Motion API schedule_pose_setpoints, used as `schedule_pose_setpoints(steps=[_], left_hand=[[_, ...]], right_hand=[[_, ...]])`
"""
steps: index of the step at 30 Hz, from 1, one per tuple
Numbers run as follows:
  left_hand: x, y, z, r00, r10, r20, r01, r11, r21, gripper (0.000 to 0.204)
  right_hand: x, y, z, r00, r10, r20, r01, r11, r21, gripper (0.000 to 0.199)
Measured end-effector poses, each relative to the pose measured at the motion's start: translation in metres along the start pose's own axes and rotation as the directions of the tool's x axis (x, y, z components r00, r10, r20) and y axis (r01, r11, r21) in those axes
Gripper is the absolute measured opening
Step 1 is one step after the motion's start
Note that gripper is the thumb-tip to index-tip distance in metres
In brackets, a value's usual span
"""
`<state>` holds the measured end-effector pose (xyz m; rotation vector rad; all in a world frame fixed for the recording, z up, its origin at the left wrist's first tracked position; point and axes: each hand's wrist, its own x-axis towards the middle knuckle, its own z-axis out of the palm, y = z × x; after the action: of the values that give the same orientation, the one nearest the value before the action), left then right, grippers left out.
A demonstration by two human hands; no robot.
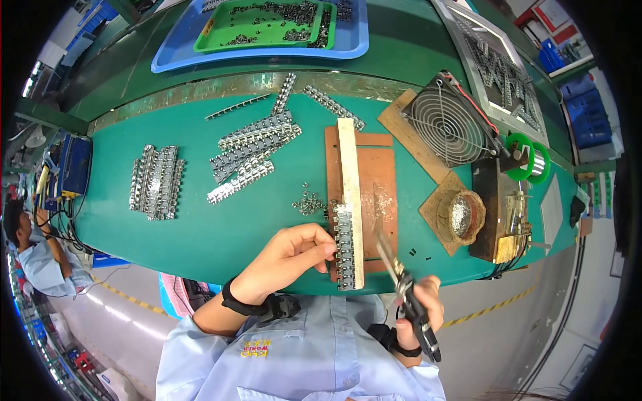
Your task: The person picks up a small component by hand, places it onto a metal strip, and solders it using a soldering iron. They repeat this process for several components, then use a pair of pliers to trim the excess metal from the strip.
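Observation:
In my right hand [426, 309] is a soldering iron [416, 314], its black handle gripped and its metal shaft slanting up and left over the brown board [378, 164]. Thumb and forefinger of my left hand [287, 259] are pinched together at the left edge of a strip of small dark and silver parts [344, 250]. Whatever sits between those fingertips is too small to make out. The strip lies along a pale wooden bar [348, 160], which rests on the board. A heap of tiny metal pieces [307, 202] is just beyond my left hand.
More strips [157, 182] lie in groups at the left and centre [257, 144]. On the right stand a fan [447, 123], a dish of solder [461, 217] and a green wire spool [535, 157]. A blue tray [267, 61] sits behind. A person [50, 250] works far left.

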<state>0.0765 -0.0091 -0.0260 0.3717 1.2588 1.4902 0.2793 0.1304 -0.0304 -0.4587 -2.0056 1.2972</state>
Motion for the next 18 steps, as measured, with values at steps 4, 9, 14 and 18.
schedule_pose_setpoints(steps=[4, 9, 14, 18], left_hand=[[0.0012, 0.0034, 0.0017, 1.000, -0.019, 0.002, 0.019, 1.000, -0.019, 0.011], [0.0002, 0.0019, 0.0014, 1.000, -0.017, -0.010, 0.017, 0.999, -0.032, 0.011], [0.0008, 0.0033, 0.0011, 1.000, -0.022, 0.004, 0.022, 0.999, -0.023, 0.012], [0.0003, 0.0021, 0.0008, 1.000, -0.022, 0.006, 0.022, 1.000, -0.020, 0.012]], right_hand=[[0.0039, -0.0062, -0.0074, 0.972, -0.127, 0.200, 0.147, 0.985, -0.088, 0.042], [0.0050, -0.0023, -0.0024, 0.971, -0.095, 0.218, 0.113, 0.991, -0.069, 0.038], [0.0074, -0.0028, -0.0029, 0.963, -0.102, 0.250, 0.129, 0.987, -0.092, 0.039], [0.0085, -0.0043, -0.0031, 0.959, -0.108, 0.261, 0.138, 0.985, -0.100, 0.038]])
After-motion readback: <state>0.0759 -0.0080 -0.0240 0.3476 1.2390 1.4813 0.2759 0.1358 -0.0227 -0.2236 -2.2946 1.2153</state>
